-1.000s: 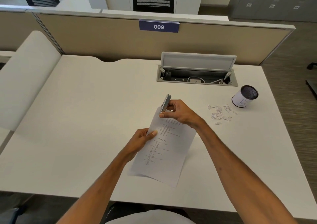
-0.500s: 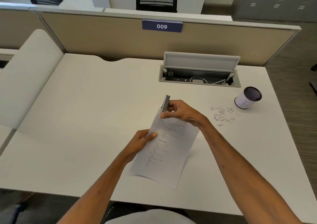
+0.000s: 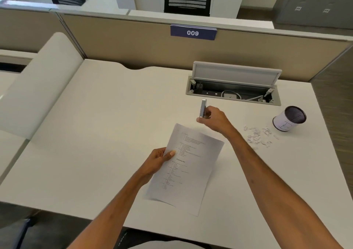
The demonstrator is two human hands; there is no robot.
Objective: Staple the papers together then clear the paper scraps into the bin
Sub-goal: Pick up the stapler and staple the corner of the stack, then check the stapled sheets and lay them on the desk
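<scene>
The printed papers (image 3: 188,169) hang tilted just above the white desk (image 3: 95,134), pinched at their left edge by my left hand (image 3: 158,162). My right hand (image 3: 214,119) grips a small grey stapler (image 3: 202,107) upright, a little beyond the papers' top corner and clear of them. A heap of white paper scraps (image 3: 257,136) lies on the desk to the right of my right forearm. The bin (image 3: 289,119), a small white cup with a dark mesh inside, stands just right of the scraps.
An open cable tray (image 3: 233,94) with a raised grey lid is sunk into the desk behind my right hand. A beige partition (image 3: 133,44) labelled 009 closes the back. The desk's right edge runs close past the bin.
My right hand has pulled the stapler off the papers' top corner and moved it up and right. My left hand still holds the papers.
</scene>
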